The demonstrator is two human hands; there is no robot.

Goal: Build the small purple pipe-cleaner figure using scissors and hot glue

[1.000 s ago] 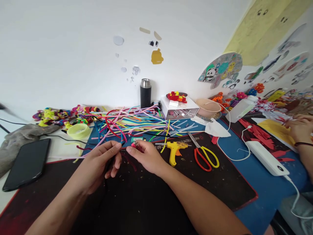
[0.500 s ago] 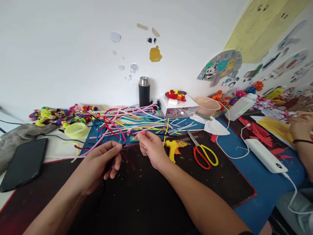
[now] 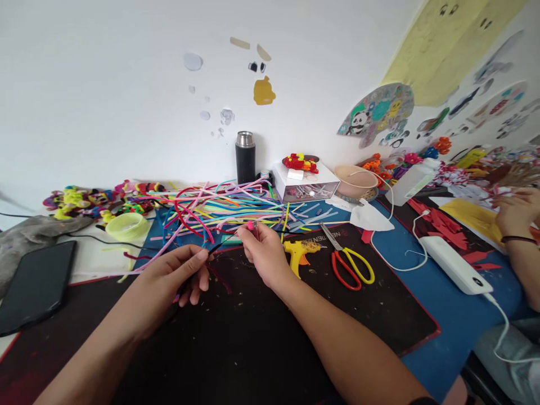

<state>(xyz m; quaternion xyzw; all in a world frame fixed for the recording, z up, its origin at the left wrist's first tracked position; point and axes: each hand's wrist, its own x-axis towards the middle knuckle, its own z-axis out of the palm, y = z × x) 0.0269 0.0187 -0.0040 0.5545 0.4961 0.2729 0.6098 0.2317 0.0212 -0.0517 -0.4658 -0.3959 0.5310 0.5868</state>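
Note:
My left hand [image 3: 181, 274] pinches a thin black pipe cleaner [image 3: 216, 247] between thumb and forefinger, its other fingers loosely curled. From there the strand runs up toward my right hand [image 3: 264, 252], whose thumb and forefinger are closed. A small pink-tipped thing [image 3: 252, 225] with a shiny bit beside it shows at the right fingertips; the rest of it is hidden. Both hands are above the black mat [image 3: 236, 343]. Just right of my right hand lies a yellow glue gun [image 3: 296, 254], then scissors [image 3: 346, 260] with red and yellow handles.
Behind the hands lies a heap of coloured pipe cleaners [image 3: 236, 208]. A black flask [image 3: 245, 160] and a white box [image 3: 306, 183] stand by the wall. At left are a phone [image 3: 37, 287] and a yellow-green roll [image 3: 125, 226]. A power bank [image 3: 455, 264] and another person's hand [image 3: 517, 214] are at right.
The view has shifted slightly, moving the scene a little left. The pink tip now shows more plainly above my right fingers. Both hands keep their pinches.

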